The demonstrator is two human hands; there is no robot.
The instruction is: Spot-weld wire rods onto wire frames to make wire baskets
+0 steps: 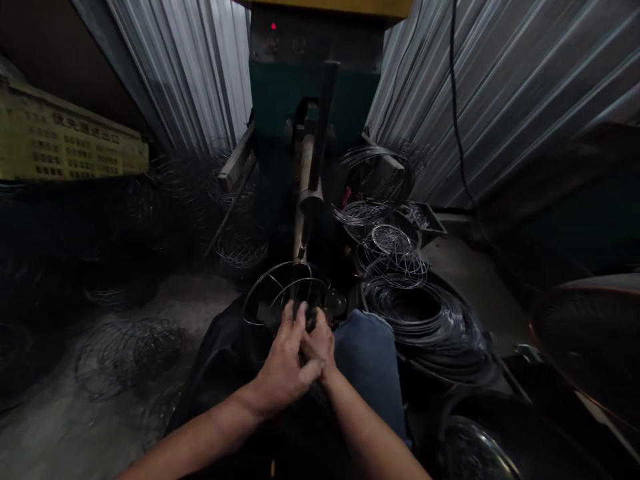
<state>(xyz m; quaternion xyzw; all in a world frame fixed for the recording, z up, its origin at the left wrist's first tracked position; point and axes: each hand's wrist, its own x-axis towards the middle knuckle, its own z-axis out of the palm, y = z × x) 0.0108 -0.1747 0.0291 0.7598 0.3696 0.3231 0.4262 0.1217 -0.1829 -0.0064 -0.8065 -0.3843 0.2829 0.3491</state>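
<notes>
A round wire frame (278, 283) of thin metal rings and cross wires is just beyond my fingertips, under the machine's arm (311, 200). My left hand (287, 363) reaches in from the left, its fingers bent at the near side of the frame and its thumb lying across toward the other wrist. Partly behind it, my right hand (319, 339) has its fingers curled close to the same spot. Whatever the right fingers hold is too dark and covered to make out. Both hands are in front of my knees.
Stacked wire frames (393, 247) and a thick wire coil (415, 310) stand to the right. More wire frames (133, 353) lie on the floor at left. A yellow crate (75, 143) is at far left. The green machine (275, 100) stands ahead; a black cable (456, 113) hangs at right.
</notes>
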